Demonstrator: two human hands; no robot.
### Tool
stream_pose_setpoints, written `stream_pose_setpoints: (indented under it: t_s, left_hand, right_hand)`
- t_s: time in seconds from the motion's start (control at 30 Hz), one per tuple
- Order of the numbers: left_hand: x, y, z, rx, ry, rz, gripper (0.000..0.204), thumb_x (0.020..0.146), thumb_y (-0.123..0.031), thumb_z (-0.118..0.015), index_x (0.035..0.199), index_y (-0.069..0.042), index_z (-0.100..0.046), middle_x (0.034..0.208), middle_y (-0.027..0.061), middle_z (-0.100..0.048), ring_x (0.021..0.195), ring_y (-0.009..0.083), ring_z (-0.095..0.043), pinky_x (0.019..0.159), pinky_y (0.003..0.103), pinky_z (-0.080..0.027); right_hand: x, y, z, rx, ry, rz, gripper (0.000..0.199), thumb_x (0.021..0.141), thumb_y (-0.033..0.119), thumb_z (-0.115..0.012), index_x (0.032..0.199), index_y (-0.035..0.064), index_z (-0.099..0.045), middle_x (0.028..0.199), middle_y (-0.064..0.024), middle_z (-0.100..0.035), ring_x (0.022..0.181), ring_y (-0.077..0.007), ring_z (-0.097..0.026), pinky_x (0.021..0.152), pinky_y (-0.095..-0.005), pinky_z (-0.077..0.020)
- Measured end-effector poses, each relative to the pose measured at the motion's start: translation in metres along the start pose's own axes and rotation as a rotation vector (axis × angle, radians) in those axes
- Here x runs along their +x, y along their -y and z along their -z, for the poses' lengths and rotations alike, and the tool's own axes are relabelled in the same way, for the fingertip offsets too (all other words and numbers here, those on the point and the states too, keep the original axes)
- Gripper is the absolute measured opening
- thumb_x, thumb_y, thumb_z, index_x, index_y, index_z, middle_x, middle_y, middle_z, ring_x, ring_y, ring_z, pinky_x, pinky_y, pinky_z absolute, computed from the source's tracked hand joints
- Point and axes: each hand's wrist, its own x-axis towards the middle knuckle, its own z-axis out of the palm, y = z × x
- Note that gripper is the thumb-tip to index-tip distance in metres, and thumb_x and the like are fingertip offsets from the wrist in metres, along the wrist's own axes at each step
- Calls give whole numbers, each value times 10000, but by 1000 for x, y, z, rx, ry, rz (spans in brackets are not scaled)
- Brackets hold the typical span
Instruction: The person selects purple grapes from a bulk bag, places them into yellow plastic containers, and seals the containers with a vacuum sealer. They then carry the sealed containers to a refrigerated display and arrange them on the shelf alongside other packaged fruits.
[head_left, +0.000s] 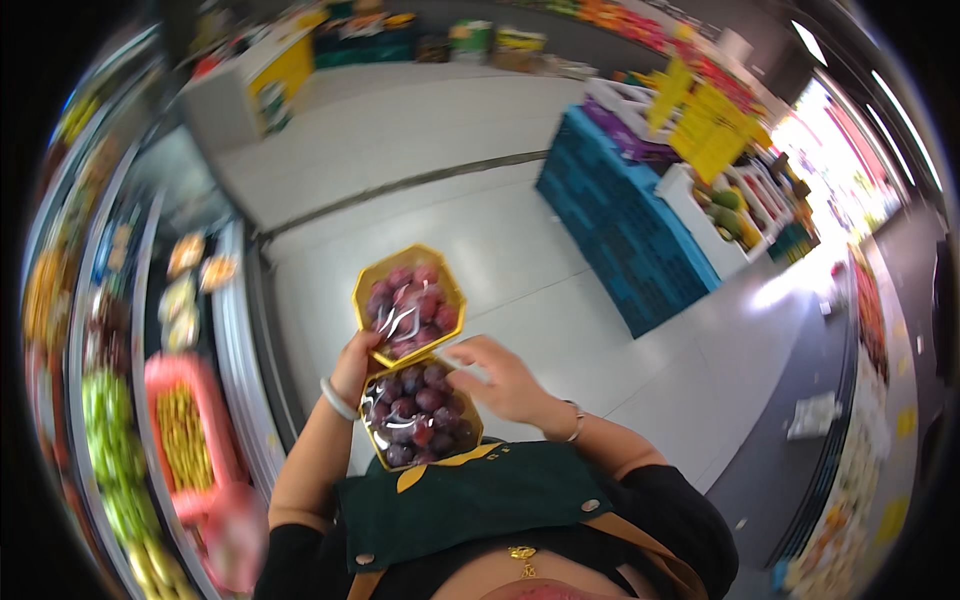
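Note:
Two yellow-rimmed trays of plums under clear film are in front of my chest. The farther tray of reddish plums (405, 305) meets the nearer tray of dark purple plums (420, 410) at their rims. My left hand (354, 366) is closed at the left side where they meet, its thumb over the farther tray's edge; its other fingers are hidden. My right hand (507, 384) is at the nearer tray's upper right corner, fingers bent together around a small whitish patch I cannot make out. I wear a dark green apron (480, 500).
On the left runs a refrigerated shelf with a pink basket (225, 420), green produce and packed trays. Stacked blue crates (615, 225) hold boxes of fruit and yellow signs at the right. A dark counter (770, 450) stands at the lower right, a white-and-yellow counter (240, 90) at the back left.

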Motion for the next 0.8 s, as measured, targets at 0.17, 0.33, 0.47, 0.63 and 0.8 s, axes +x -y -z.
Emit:
stream_pose_setpoints:
  t_s: [0.17,0.33,0.47,0.63,0.8]
  left_hand:
    - [137,-88,-24,99,118,125,462,892,-268,-348,1189,24,-551,1105,181,-643,971,291,-647,907,387,-503]
    - [276,-125,-53,236,283,368,449,902,-277,-336,1185,-6,-555,1080,178,-651,948,297,-650,888,397,-510]
    - [387,-140,-68,318,388,429,405,897,-263,-364,1166,-25,-552,1058,139,-648,893,270,-653,834,378,-532]
    - [528,-173,-117,503,402,282,369,892,-229,-384,1170,-52,-551,1057,109,-638,892,244,-638,810,362,-540]
    - [645,-230,-161,476,376,281,363,887,-221,-388,1140,-13,-542,1052,113,-645,912,249,-645,839,367,-530]
  right_hand:
    - [126,-10,3,-521,-262,75,340,839,329,-646,1088,97,-643,935,-85,-531,883,-276,-515,781,-391,-427]
    - [206,-55,50,-607,-377,-8,314,839,335,-631,1034,88,-642,949,-78,-515,916,-263,-512,801,-388,-402]
    - [257,-115,83,-626,-448,-26,332,844,320,-624,1080,88,-627,988,-75,-537,954,-249,-520,833,-386,-404]
    - [345,-196,169,-618,-388,-139,323,855,317,-630,1097,103,-644,1039,-55,-561,999,-238,-525,893,-386,-389]
    - [438,-245,270,-731,-434,-2,196,831,288,-648,873,97,-639,948,-52,-540,938,-240,-517,835,-377,-395]
